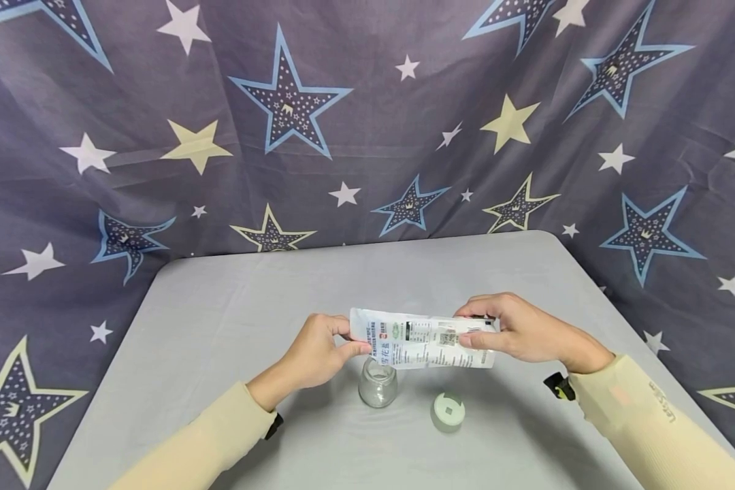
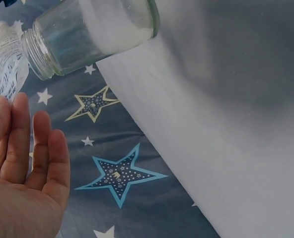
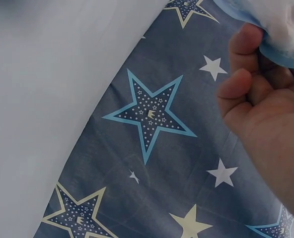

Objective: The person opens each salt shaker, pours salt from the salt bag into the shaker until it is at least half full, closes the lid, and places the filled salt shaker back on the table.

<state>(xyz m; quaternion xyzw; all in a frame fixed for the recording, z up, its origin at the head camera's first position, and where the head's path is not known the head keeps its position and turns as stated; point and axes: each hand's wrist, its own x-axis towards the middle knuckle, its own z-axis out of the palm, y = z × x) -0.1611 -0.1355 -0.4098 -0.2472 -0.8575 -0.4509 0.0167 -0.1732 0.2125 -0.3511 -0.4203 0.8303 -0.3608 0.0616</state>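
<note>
A white printed salt bag [image 1: 425, 340] lies nearly level in the air between my two hands. My left hand [image 1: 318, 350] pinches its left end between thumb and fingers. My right hand [image 1: 520, 330] grips the right end, thumb across the printed face. Just below the bag's left end stands a clear glass jar [image 1: 378, 388], lidless, its mouth partly covered by the bag. In the left wrist view the bag's crumpled end [image 2: 8, 64] meets the threaded mouth of the jar [image 2: 95, 37]. The right wrist view shows a blue-edged part of the bag [image 3: 286, 29] at my fingers.
A pale green round lid [image 1: 449, 411] rests on the table to the right of the jar. The grey-white table [image 1: 251, 286] is backed by a dark star-patterned curtain [image 1: 355, 177], which also hangs along both sides.
</note>
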